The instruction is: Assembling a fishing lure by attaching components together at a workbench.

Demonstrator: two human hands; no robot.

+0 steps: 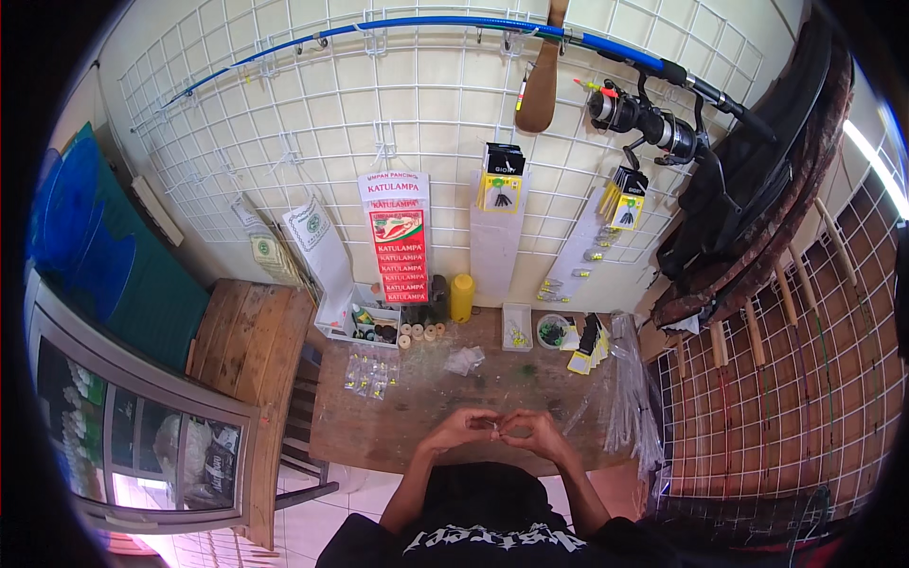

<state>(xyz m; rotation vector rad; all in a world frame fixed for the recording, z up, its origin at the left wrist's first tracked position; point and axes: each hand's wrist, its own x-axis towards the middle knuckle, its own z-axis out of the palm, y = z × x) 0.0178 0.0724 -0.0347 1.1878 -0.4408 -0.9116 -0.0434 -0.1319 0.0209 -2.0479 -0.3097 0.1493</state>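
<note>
We've got L hand (464,429) + R hand (533,432) meeting at fingertips, pinching a tiny pale item (494,430) btwn them; too small to ID. Item's over near edge of wooden table (365,426). Beyond, we see crumpled clear plastic (465,360), w/ small clear packets (371,372) to the left. Farther back: spools (418,333), yellow bottle (461,299), white tray (517,346), round tub (552,346). Right side: yellow-black cards (589,348), then clear plastic strips (632,407) hanging past the edge. Up top, blue fishing rod (402,23) w/ blk spinning reel (668,133) on wall grid.
</note>
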